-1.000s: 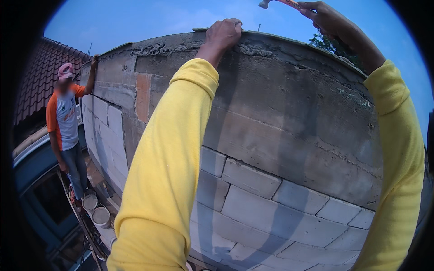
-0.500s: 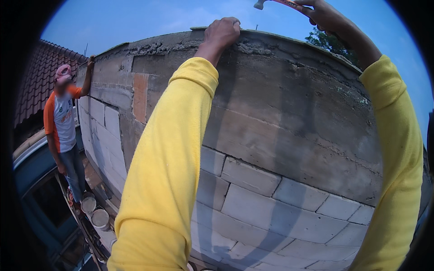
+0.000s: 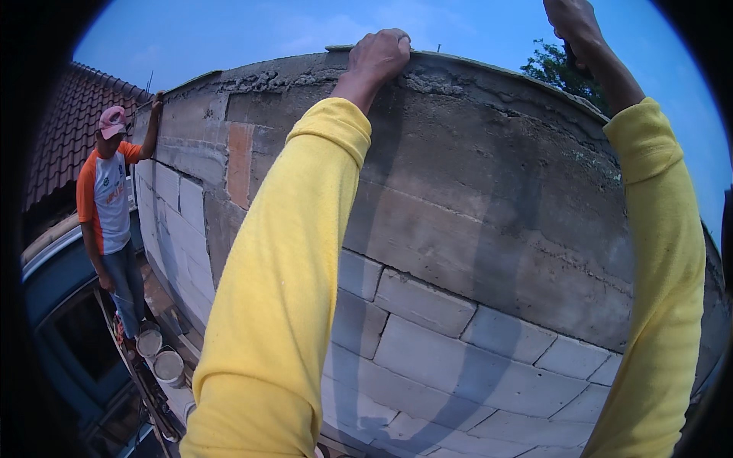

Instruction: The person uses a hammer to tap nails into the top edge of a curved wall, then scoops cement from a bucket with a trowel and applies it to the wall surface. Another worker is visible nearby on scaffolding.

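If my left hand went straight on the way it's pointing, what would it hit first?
The way looks free: past your left hand, at the top of the wall, only sky shows, though what lies behind the wall is hidden.

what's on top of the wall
A thin strip runs along parts of the top edge of the wall. The left hand is at that edge, and a co-worker's hand is farther left. Whatever lies under the left hand is covered.
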A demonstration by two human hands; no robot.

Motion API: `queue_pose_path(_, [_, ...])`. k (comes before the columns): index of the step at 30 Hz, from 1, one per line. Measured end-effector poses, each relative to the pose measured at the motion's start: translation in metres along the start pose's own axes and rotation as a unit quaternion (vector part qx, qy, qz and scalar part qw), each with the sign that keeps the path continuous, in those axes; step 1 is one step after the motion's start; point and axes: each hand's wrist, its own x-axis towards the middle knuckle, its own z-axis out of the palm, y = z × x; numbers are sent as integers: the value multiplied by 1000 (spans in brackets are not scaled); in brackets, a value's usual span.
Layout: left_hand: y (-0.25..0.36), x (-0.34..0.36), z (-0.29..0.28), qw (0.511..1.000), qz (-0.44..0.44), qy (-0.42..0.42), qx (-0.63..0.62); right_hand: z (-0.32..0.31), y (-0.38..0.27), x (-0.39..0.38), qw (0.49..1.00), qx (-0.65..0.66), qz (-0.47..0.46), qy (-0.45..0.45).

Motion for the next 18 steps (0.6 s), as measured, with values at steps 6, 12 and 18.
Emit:
queue_pose_path(6, [-6,-8,3,999,-3,-41,5,20,-18,-29,960,-92,-164,-206])
queue_pose_path(12, [-6,-8,-11,969,-51,-21,-242,24,18,-12,946,-251,-74,-190])
queue_pose_path(18, [23,-57,-73,886,-177,24,-428,70,58,-16,939,-151,-100,-293])
